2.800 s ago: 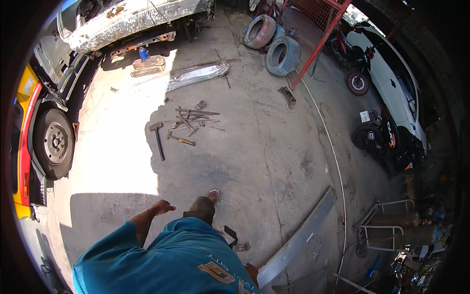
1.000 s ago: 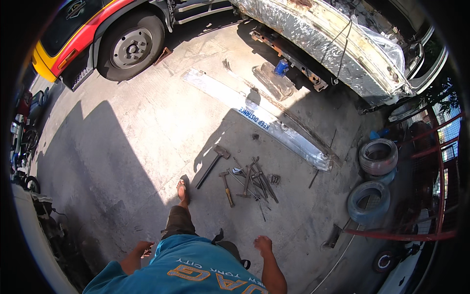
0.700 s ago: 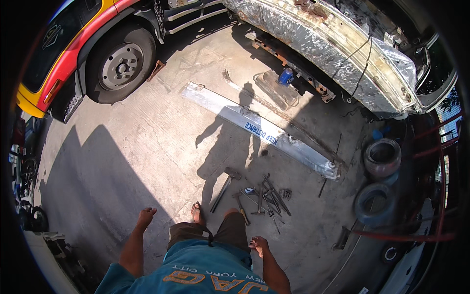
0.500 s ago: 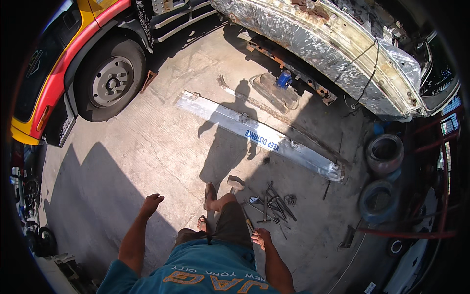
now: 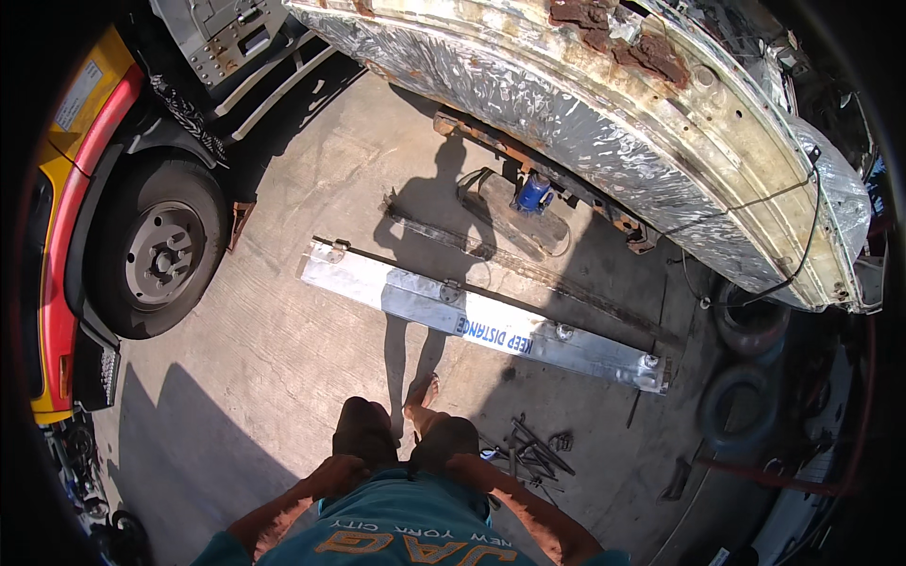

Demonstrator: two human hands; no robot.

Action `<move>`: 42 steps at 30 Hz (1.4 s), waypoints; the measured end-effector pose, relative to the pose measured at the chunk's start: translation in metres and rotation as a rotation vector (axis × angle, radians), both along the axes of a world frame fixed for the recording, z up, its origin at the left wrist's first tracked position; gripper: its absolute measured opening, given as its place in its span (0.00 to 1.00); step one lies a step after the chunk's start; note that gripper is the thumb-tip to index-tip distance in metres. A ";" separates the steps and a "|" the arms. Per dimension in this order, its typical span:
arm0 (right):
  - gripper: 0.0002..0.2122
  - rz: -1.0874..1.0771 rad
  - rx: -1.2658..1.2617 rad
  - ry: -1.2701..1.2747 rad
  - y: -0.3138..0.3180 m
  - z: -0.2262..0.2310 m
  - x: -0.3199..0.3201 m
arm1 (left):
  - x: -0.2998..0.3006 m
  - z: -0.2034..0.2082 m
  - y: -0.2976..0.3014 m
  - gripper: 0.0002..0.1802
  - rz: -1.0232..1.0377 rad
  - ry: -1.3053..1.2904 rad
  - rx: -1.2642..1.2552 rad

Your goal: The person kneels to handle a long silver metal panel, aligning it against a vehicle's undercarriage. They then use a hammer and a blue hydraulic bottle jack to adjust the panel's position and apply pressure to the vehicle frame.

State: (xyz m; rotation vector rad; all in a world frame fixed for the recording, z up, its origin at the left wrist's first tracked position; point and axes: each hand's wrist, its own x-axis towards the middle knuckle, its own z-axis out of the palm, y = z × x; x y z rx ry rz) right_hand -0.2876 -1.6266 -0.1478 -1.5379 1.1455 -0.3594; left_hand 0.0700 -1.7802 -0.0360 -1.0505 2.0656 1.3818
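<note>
I stand on a concrete yard floor, looking down past my teal shirt and dark shorts. My left hand (image 5: 335,474) hangs at my left thigh, fingers loosely curled, holding nothing. My right hand (image 5: 469,468) rests by my right thigh, also holding nothing. A long shiny metal bar (image 5: 415,298) with a blue strip lies across the floor just ahead of my feet. A pile of loose steel tools (image 5: 533,451) lies on the floor right beside my right leg.
A yellow and red truck with a large wheel (image 5: 160,257) stands at left. A battered silver vehicle body (image 5: 604,104) spans the top right, with a blue jack (image 5: 531,192) under it. Two tyres (image 5: 746,396) lie at right. A rusty rail (image 5: 528,269) lies beyond the bar.
I have walked past the tool pile toward the metal bar, which is now much closer. My arms have swung down from my sides to my thighs.
</note>
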 end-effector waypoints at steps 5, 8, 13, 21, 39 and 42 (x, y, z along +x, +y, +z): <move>0.10 -0.249 0.528 -0.212 -0.048 0.048 -0.027 | -0.046 0.057 -0.119 0.22 0.099 -0.032 0.348; 0.11 0.089 0.161 -0.200 -0.076 0.002 -0.044 | -0.055 -0.016 -0.164 0.19 -0.193 0.301 0.332; 0.09 0.169 0.283 -0.431 -0.159 -0.136 -0.071 | -0.101 -0.153 -0.275 0.18 -0.815 0.393 0.387; 0.13 -0.768 -0.070 0.491 -0.481 -0.415 -0.289 | -0.468 -0.194 -0.638 0.18 -0.200 0.503 -1.043; 0.23 -1.308 -0.286 0.575 -0.696 -0.440 -0.473 | -0.687 -0.259 -0.780 0.72 -0.572 0.281 -1.723; 0.21 -1.289 -0.303 0.672 -0.693 -0.455 -0.476 | -0.692 -0.270 -0.790 0.69 -0.488 0.349 -1.416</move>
